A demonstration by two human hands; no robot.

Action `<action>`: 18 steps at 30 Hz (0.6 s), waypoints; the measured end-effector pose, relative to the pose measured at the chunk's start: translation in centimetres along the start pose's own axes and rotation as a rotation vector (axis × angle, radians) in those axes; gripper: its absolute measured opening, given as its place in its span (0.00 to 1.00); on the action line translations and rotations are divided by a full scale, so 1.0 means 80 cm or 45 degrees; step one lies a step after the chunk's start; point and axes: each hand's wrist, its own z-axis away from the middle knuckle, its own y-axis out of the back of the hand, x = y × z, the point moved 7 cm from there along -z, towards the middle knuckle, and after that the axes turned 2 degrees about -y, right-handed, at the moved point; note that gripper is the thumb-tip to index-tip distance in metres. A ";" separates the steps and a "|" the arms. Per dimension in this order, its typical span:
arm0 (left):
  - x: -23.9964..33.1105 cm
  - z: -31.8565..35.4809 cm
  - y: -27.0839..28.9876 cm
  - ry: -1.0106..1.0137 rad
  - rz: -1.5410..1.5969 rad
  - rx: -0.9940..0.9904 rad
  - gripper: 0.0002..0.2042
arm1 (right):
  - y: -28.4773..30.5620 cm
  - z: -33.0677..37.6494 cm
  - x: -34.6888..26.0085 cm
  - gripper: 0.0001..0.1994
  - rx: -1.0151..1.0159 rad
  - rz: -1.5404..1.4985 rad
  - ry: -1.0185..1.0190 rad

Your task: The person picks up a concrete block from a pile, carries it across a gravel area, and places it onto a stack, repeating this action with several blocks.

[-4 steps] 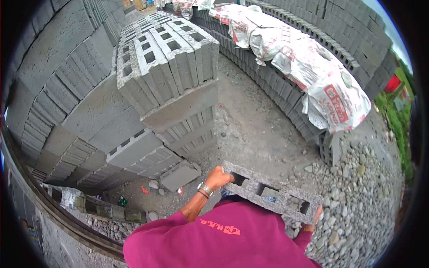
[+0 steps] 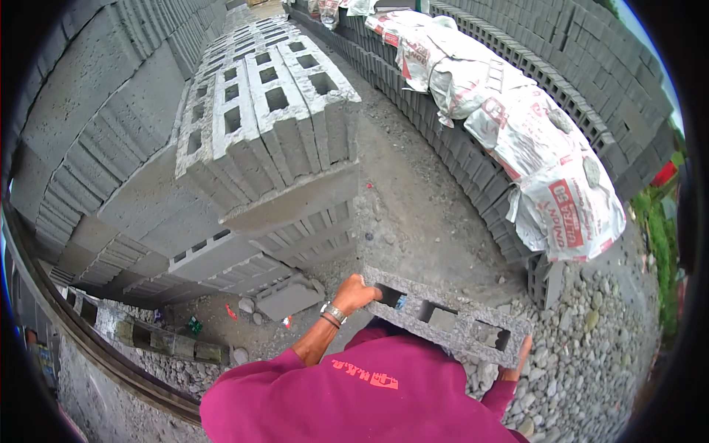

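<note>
A grey concrete hollow block (image 2: 467, 323) with three open cells is held in front of my body, tilted down toward the right. My left hand (image 2: 356, 293) is closed on its left end, fingers at the first cell. A metal watch (image 2: 334, 311) and a dark band are on that wrist. At the opposite end my right hand (image 2: 525, 353) grips the block; only part of it shows. Ahead on the left stands a chest-high stack of similar hollow blocks (image 2: 303, 140), cells facing up on its top layer.
A taller wall of blocks (image 2: 88, 96) rises at far left. On the right, white sacks (image 2: 509, 125) cover a low row of blocks. Loose gravel (image 2: 583, 347) lies at right. A single block (image 2: 289, 297) rests by the stack's foot. A dirt path (image 2: 413, 192) runs between the rows.
The stack and the sack-covered row appear larger and lower in view. Both hands still hold the block, which stays almost at the same place before me.
</note>
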 end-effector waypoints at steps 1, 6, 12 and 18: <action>0.014 -0.033 0.001 0.020 0.033 0.034 0.19 | -0.032 -0.048 -0.013 0.17 -0.025 0.019 -0.022; 0.093 -0.210 -0.008 0.125 0.184 0.105 0.18 | -0.168 -0.277 -0.085 0.16 -0.076 0.140 -0.112; 0.158 -0.417 0.017 0.244 0.340 0.143 0.18 | -0.294 -0.536 -0.117 0.17 -0.060 0.339 -0.044; 0.196 -0.556 0.108 0.344 0.583 0.401 0.18 | -0.543 -0.745 -0.109 0.19 -0.403 0.374 -0.267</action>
